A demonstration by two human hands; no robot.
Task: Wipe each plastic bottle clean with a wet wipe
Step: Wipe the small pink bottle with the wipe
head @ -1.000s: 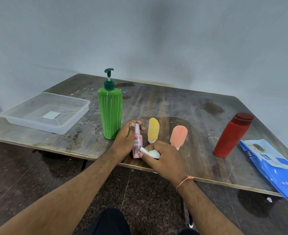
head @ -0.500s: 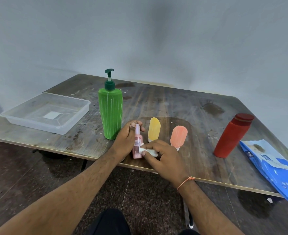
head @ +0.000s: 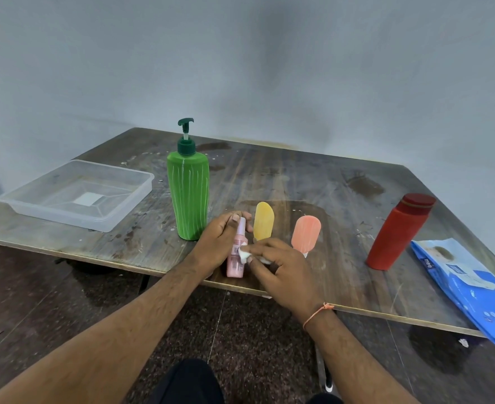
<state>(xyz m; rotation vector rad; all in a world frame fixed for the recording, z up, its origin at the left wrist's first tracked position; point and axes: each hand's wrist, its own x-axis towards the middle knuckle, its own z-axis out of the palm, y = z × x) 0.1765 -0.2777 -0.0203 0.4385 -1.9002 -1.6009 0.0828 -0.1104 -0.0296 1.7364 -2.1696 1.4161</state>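
Pale grey walls back a worn, stained wooden table (head: pixel 298 182), its grain streaked and blotched dark. Near its front edge a slim pink bottle (head: pixel 235 255) stands upright, glossy plastic with a small printed label. The left hand (head: pixel 217 243) grips it, fingers curled round its neck and top. The right hand (head: pixel 278 269) pinches a crumpled white wet wipe (head: pixel 244 252) and presses it against the bottle's side. Just left stands a tall green pump bottle (head: pixel 188 196), ribbed with pale vertical lines. Behind the hands lie a flat yellow bottle (head: pixel 263 220) and a flat orange bottle (head: pixel 306 233), both rounded. A matte red bottle (head: pixel 397 231) stands well right, beside a blue wipe packet (head: pixel 470 290). A clear, shallow plastic tray (head: pixel 77 193) sits far left.
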